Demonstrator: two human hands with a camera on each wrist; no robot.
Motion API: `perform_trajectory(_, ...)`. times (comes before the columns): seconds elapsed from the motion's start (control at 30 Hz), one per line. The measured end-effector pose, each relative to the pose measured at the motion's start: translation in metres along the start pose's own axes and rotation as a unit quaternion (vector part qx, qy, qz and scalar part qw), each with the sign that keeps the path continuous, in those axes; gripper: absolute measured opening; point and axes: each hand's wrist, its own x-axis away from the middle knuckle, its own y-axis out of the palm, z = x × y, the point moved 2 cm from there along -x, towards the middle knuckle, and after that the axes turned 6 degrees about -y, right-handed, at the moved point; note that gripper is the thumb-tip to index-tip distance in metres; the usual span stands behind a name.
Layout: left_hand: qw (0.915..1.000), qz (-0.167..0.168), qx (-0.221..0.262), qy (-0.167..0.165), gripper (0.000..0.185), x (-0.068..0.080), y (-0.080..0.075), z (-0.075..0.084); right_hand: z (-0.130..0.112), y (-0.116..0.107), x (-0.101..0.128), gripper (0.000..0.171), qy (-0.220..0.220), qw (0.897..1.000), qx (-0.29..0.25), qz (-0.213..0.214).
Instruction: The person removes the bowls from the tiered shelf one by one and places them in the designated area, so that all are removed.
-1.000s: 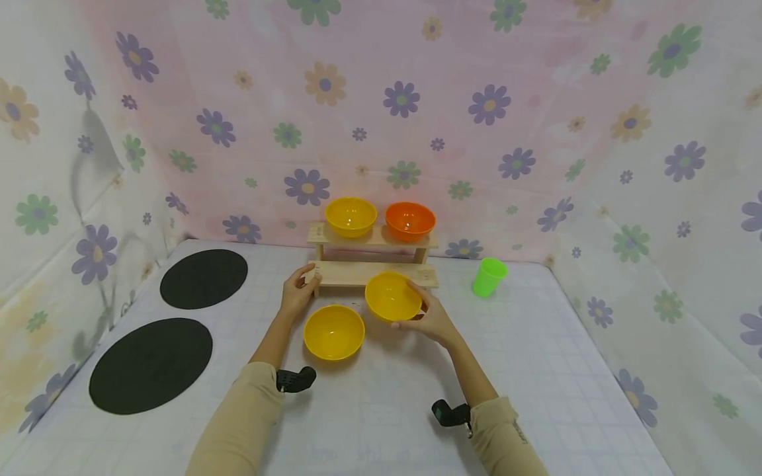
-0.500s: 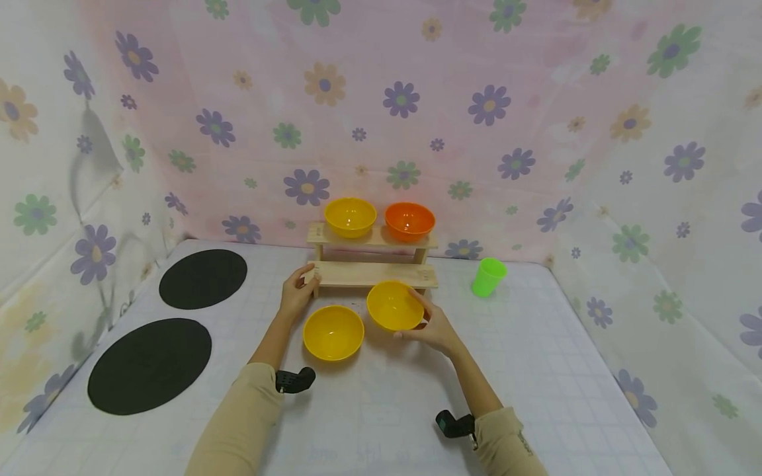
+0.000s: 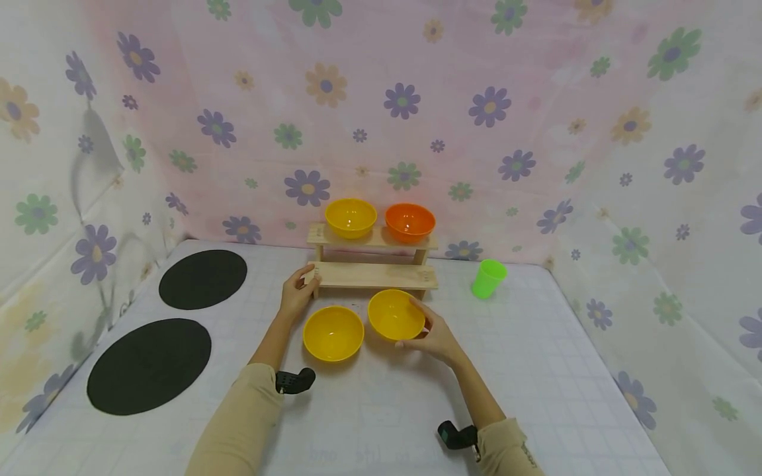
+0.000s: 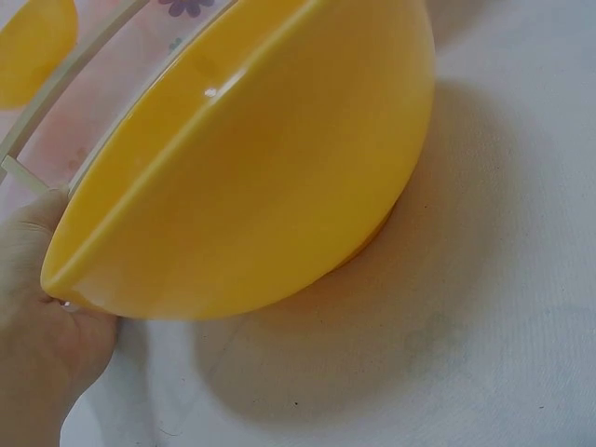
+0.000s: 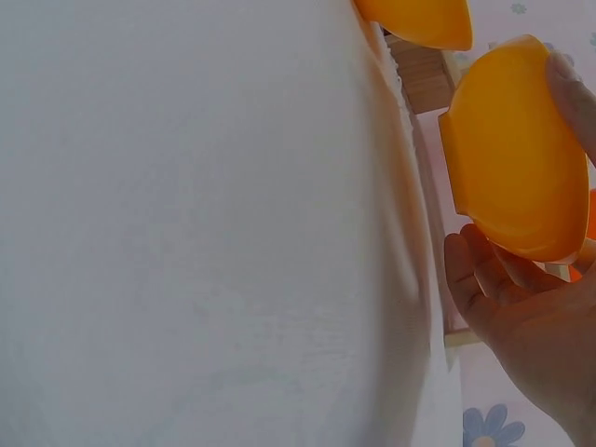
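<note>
My right hand (image 3: 437,337) holds a yellow bowl (image 3: 395,315) by its right side, in front of the wooden two-tier rack (image 3: 375,274). In the right wrist view this bowl (image 5: 517,149) appears raised off the tabletop, with the thumb at its rim and the fingers around its side. My left hand (image 3: 294,296) grips the left end of the rack's lower shelf. Another yellow bowl (image 3: 333,334) sits on the table between my forearms; in the left wrist view it hides part of the left hand (image 4: 47,326).
On the rack's upper shelf stand a yellow bowl (image 3: 351,218) and an orange bowl (image 3: 410,222). A green cup (image 3: 489,278) is at the right. Two black round mats (image 3: 204,279) lie at the left. Flowered cloth walls (image 3: 381,132) enclose the white table.
My right hand has drawn its yellow bowl away from the lower shelf, toward me and slightly right. The left hand keeps its grip on the rack, which has not moved.
</note>
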Motion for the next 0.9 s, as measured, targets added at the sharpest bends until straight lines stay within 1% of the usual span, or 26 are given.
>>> perform_trajectory(0.1,1.0,-0.007,0.002,-0.004,0.046,0.002,-0.001,0.003,0.001,0.0,0.002,0.089,-0.003,1.0,-0.001,-0.003)
perform_trajectory(0.3,0.9995,-0.022,0.009,-0.023,0.046,0.016,-0.002,0.025,0.003,0.001,0.007,0.091,-0.004,1.0,0.001,-0.004)
perform_trajectory(0.37,0.9993,-0.025,0.013,-0.025,0.046,0.018,-0.001,0.027,0.003,0.001,0.008,0.093,-0.004,1.0,-0.001,-0.005)
perform_trajectory(0.5,0.9993,-0.02,0.011,-0.03,0.046,0.01,-0.002,0.015,0.005,0.001,0.01,0.094,-0.007,1.0,-0.005,-0.008)
perform_trajectory(0.6,0.9996,-0.013,-0.002,-0.024,0.046,0.003,-0.001,0.004,0.006,0.002,0.011,0.092,-0.008,1.0,-0.004,-0.008)
perform_trajectory(0.67,0.9998,-0.01,-0.005,-0.017,0.047,0.001,-0.001,0.0,0.006,0.002,0.012,0.091,-0.009,1.0,-0.003,-0.01)
perform_trajectory(0.77,0.9998,-0.007,-0.013,-0.015,0.048,0.001,-0.001,-0.002,0.005,0.003,0.014,0.09,-0.004,1.0,-0.004,-0.015)
perform_trajectory(0.9,0.9996,-0.006,-0.009,-0.027,0.047,0.001,-0.001,0.002,0.01,0.003,0.014,0.09,-0.006,1.0,-0.01,-0.018)
